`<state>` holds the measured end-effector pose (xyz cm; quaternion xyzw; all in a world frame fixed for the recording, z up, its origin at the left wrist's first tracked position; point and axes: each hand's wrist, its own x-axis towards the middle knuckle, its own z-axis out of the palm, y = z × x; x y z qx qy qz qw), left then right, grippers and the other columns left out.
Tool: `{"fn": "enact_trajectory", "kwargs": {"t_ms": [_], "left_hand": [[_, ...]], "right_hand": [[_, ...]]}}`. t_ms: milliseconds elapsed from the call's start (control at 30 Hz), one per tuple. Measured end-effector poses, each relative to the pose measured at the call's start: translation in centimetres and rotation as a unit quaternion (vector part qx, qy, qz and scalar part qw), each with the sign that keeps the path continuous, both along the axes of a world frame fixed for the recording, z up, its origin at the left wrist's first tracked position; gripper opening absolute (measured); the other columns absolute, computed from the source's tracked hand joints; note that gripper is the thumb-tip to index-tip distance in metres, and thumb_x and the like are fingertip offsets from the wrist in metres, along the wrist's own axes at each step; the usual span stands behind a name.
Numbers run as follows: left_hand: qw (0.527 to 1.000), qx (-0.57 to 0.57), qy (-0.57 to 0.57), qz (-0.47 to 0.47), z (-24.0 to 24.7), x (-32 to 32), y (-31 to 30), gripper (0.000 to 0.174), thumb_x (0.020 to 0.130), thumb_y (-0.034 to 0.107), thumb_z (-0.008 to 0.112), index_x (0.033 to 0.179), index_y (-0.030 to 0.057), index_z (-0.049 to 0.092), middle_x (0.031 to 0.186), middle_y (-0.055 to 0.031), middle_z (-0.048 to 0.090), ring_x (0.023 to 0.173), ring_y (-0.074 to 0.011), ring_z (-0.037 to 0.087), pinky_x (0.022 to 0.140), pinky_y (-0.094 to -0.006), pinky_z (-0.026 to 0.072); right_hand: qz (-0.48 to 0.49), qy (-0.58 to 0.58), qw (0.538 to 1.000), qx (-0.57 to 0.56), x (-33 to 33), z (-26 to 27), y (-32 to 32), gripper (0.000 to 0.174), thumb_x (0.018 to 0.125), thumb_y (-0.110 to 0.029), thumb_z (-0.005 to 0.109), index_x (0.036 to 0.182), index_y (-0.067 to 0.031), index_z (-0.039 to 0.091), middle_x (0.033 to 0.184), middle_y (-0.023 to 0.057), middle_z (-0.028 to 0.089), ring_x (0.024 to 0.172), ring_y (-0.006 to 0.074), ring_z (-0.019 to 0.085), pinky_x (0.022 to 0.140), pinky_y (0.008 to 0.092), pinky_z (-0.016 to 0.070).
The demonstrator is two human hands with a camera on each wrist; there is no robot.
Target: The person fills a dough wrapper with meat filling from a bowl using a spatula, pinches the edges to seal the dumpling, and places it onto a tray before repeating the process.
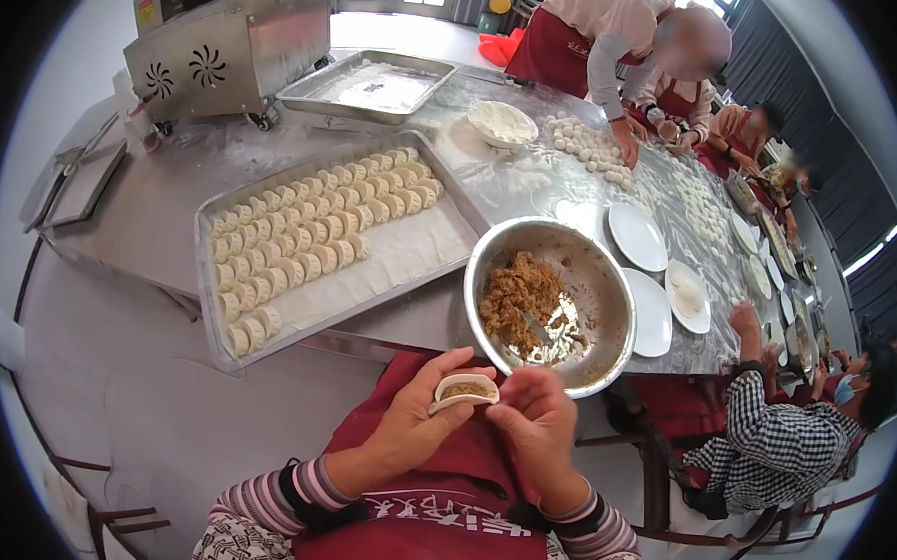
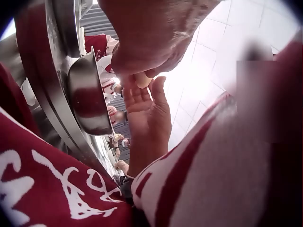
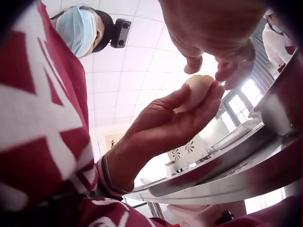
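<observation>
An unsealed dumpling (image 1: 465, 389), a white wrapper folded up around brown filling, lies in my left hand (image 1: 413, 411). The left thumb and fingers grip its two sides in the head view, and the right wrist view shows the pale dumpling (image 3: 196, 92) between them. My right hand (image 1: 540, 429), partly blurred, is at the dumpling's right end. Its thumb and fingers stand apart close over the wrapper's edge in the right wrist view. Just beyond both hands is a steel bowl (image 1: 605, 362) of brown minced filling (image 1: 520, 303), with a utensil in it.
Left of the bowl, a metal tray (image 1: 409, 263) holds rows of shaped dumplings (image 1: 311, 224). White plates (image 1: 638, 236) stand to the right. Farther back are a floury tray (image 1: 367, 88), a bowl of flour (image 1: 502, 122) and dough pieces (image 1: 589, 146). Other people work along the table.
</observation>
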<state>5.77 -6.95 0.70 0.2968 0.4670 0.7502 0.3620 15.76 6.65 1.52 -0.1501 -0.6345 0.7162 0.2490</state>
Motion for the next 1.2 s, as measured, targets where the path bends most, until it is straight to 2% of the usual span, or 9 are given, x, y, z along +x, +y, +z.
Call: {"fn": "enact_trajectory", "kwargs": {"t_ms": [100, 267, 333, 433, 533, 800, 867, 933, 1200], "left_hand": [[0.998, -0.003, -0.064, -0.003, 0.2, 0.2, -0.1, 0.050, 0.094, 0.003, 0.053, 0.140, 0.0018, 0.033, 0.135, -0.0153, 0.050, 0.123, -0.0190, 0.049, 0.103, -0.0299, 0.0391], [0.998, -0.051, -0.009, -0.030, -1.5, 0.2, 0.1, 0.048, 0.091, 0.001, 0.058, 0.136, 0.0013, 0.041, 0.123, -0.0092, 0.058, 0.113, -0.0131, 0.055, 0.096, -0.0265, 0.0439], [0.998, -0.060, -0.002, -0.014, -1.6, 0.3, 0.0, 0.044, 0.090, 0.001, 0.059, 0.132, 0.0011, 0.046, 0.118, -0.0074, 0.060, 0.109, -0.0117, 0.056, 0.094, -0.0255, 0.0450], [0.997, -0.072, 0.015, 0.016, -1.3, 0.2, 0.1, 0.035, 0.090, 0.003, 0.061, 0.124, 0.0010, 0.053, 0.111, -0.0049, 0.063, 0.103, -0.0099, 0.058, 0.090, -0.0239, 0.0464], [0.996, -0.076, 0.020, 0.033, -1.5, 0.2, 0.3, 0.030, 0.091, 0.004, 0.061, 0.120, 0.0016, 0.056, 0.107, -0.0031, 0.063, 0.100, -0.0082, 0.057, 0.087, -0.0226, 0.0464], [0.996, -0.086, -0.028, 0.020, -1.8, 0.4, 0.4, 0.029, 0.090, 0.004, 0.061, 0.119, 0.0023, 0.056, 0.107, -0.0033, 0.063, 0.099, -0.0086, 0.058, 0.086, -0.0231, 0.0465], [0.994, -0.101, 0.045, 0.026, -1.9, 0.5, 0.3, 0.032, 0.090, 0.003, 0.060, 0.121, 0.0022, 0.053, 0.110, -0.0042, 0.062, 0.101, -0.0090, 0.057, 0.088, -0.0237, 0.0461], [0.992, -0.105, 0.064, 0.027, -2.0, 0.4, 0.1, 0.033, 0.090, 0.002, 0.060, 0.122, 0.0020, 0.052, 0.110, -0.0045, 0.062, 0.101, -0.0092, 0.057, 0.088, -0.0240, 0.0458], [0.986, -0.104, 0.116, 0.052, -2.0, 0.5, 0.3, 0.033, 0.089, 0.000, 0.058, 0.121, 0.0017, 0.051, 0.110, -0.0051, 0.062, 0.103, -0.0099, 0.056, 0.089, -0.0243, 0.0453]], "right_hand": [[0.133, -0.077, 0.980, -0.126, 0.4, -0.7, 0.4, 0.023, 0.085, 0.000, 0.068, 0.105, 0.0005, 0.057, 0.097, 0.0074, 0.065, 0.079, 0.0110, 0.062, 0.070, 0.0239, 0.0518], [0.050, -0.069, 0.996, -0.040, 0.3, -1.1, -0.1, 0.022, 0.085, 0.000, 0.066, 0.107, 0.0016, 0.060, 0.094, 0.0071, 0.066, 0.080, 0.0131, 0.065, 0.073, 0.0247, 0.0528], [0.024, 0.014, 0.930, 0.365, 0.1, -1.2, 0.4, 0.026, 0.082, 0.001, 0.069, 0.107, 0.0001, 0.062, 0.093, 0.0077, 0.066, 0.081, 0.0130, 0.065, 0.072, 0.0245, 0.0529], [-0.023, -0.048, 0.972, 0.230, 0.3, -0.9, -0.5, 0.028, 0.078, 0.001, 0.071, 0.104, -0.0010, 0.064, 0.092, 0.0103, 0.066, 0.078, 0.0161, 0.066, 0.068, 0.0256, 0.0528], [-0.015, -0.032, 0.975, 0.219, 0.4, -2.0, 0.0, 0.026, 0.076, 0.001, 0.072, 0.102, -0.0004, 0.064, 0.090, 0.0128, 0.066, 0.075, 0.0201, 0.066, 0.064, 0.0265, 0.0521], [-0.063, 0.000, 0.914, 0.400, 0.2, -1.4, -0.2, 0.017, 0.075, 0.001, 0.072, 0.091, -0.0002, 0.066, 0.078, 0.0131, 0.065, 0.067, 0.0254, 0.065, 0.056, 0.0304, 0.0504], [-0.071, -0.001, 0.903, 0.424, 0.2, -1.5, -0.2, 0.015, 0.075, 0.001, 0.072, 0.089, 0.0002, 0.066, 0.077, 0.0130, 0.065, 0.067, 0.0262, 0.065, 0.055, 0.0314, 0.0505], [-0.090, 0.025, 0.889, 0.448, 0.2, -1.9, -0.2, 0.014, 0.077, 0.002, 0.071, 0.091, 0.0019, 0.067, 0.077, 0.0113, 0.066, 0.063, 0.0195, 0.063, 0.057, 0.0273, 0.0496], [-0.061, -0.008, 0.929, 0.366, -0.1, -1.6, 0.0, 0.019, 0.075, 0.000, 0.073, 0.093, 0.0002, 0.068, 0.083, 0.0123, 0.067, 0.071, 0.0237, 0.066, 0.063, 0.0293, 0.0525]]}}
